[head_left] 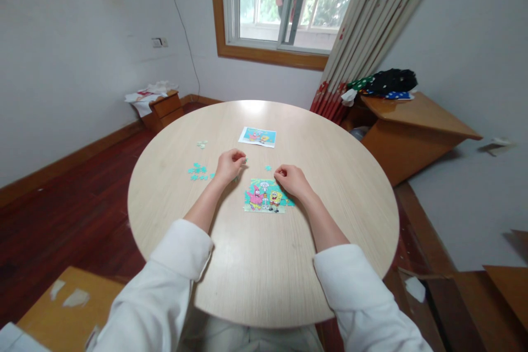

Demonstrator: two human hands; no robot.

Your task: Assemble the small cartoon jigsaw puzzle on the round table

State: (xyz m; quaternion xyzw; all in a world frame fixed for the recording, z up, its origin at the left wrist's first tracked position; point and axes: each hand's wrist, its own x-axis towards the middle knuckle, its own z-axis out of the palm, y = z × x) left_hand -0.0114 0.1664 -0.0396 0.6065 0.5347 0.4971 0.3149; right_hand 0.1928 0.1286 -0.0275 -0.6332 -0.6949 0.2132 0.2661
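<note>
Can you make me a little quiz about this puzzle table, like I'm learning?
1. True or false: the right hand touches the upper right part of the colourful cartoon jigsaw picture.
2. The loose turquoise jigsaw pieces lie clustered: A) left of the left hand, B) on top of the jigsaw picture, C) under the right hand.
3. Fill in: the pale wooden table is ___ in shape.
Key: 1 true; 2 A; 3 round.
</note>
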